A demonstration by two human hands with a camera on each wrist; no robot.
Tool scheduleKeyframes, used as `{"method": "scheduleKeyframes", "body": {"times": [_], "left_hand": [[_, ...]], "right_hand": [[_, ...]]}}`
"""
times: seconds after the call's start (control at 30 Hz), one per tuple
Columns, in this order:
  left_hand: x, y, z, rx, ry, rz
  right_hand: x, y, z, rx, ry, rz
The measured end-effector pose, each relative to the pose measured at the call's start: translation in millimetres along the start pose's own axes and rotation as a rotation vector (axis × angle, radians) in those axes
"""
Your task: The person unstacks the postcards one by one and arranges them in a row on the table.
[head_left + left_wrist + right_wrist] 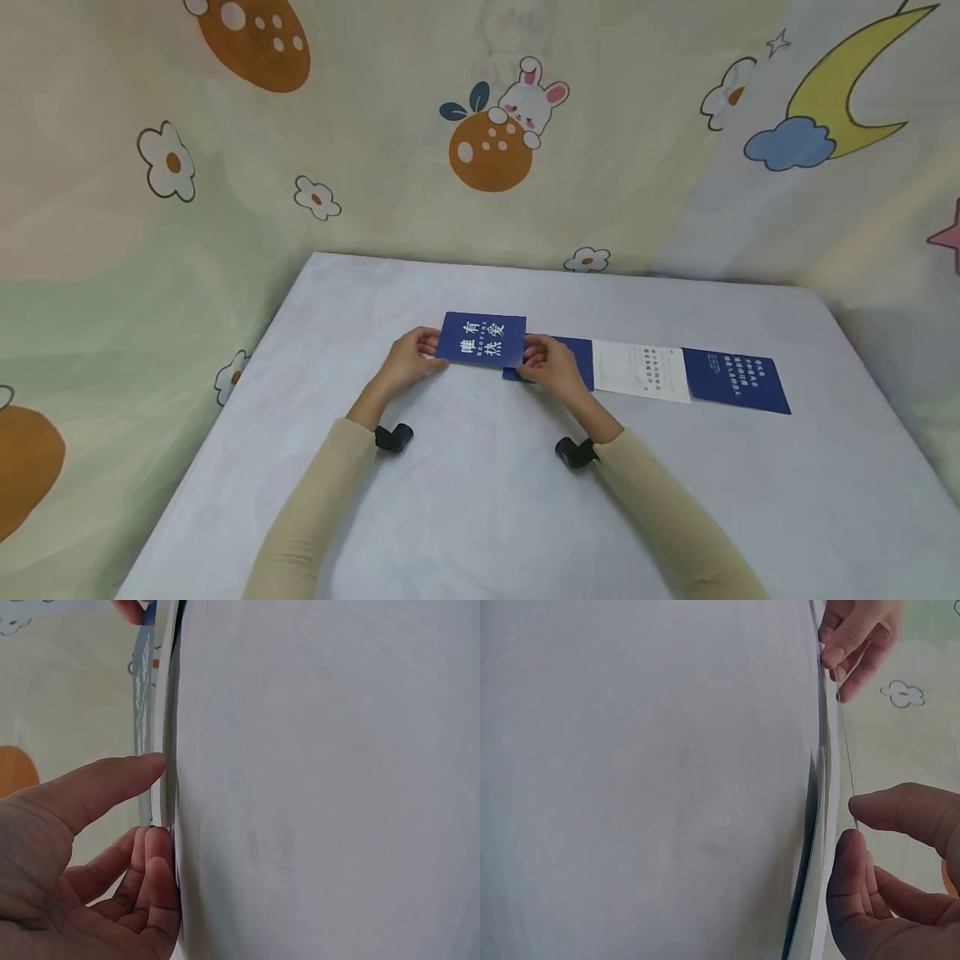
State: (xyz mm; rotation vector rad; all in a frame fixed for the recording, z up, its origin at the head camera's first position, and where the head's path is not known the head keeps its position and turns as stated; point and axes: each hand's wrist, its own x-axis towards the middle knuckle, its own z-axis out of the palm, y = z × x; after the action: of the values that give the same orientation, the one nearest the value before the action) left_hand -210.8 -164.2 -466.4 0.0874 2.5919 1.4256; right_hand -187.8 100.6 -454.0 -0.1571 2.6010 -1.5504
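A dark blue card [480, 339] with large white characters is held between both hands, its left part over the tablecloth and its lower right corner over another blue card [576, 358]. My left hand [408, 358] pinches its left edge, and the right hand [553, 367] pinches its right edge. Seen from the right wrist, the card is a thin line, edge-on between thumb and fingers of the right hand [900, 877]. To the right, a white card [640, 371] with small print and a blue card [735, 381] with white text continue the row.
A white cloth covers the table [480, 500], whose back edge meets a patterned curtain [375, 125] with a rabbit, flowers and a moon. Black wrist cameras sit at the left cuff and the right cuff.
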Motion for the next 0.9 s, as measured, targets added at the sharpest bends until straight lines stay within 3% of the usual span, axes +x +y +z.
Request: {"method": "scheduleKeyframes", "body": {"times": [0.47,0.9], "left_hand": [[-16.0,-6.0,-22.4,0.063,-0.032,0.011],[-18.2,-11.1,-23.7,0.099,-0.015,-0.004]], "right_hand": [[0.2,-6.1,18.5,-0.101,-0.058,0.007],[1.3,-6.9,21.6,-0.145,-0.117,0.028]]}}
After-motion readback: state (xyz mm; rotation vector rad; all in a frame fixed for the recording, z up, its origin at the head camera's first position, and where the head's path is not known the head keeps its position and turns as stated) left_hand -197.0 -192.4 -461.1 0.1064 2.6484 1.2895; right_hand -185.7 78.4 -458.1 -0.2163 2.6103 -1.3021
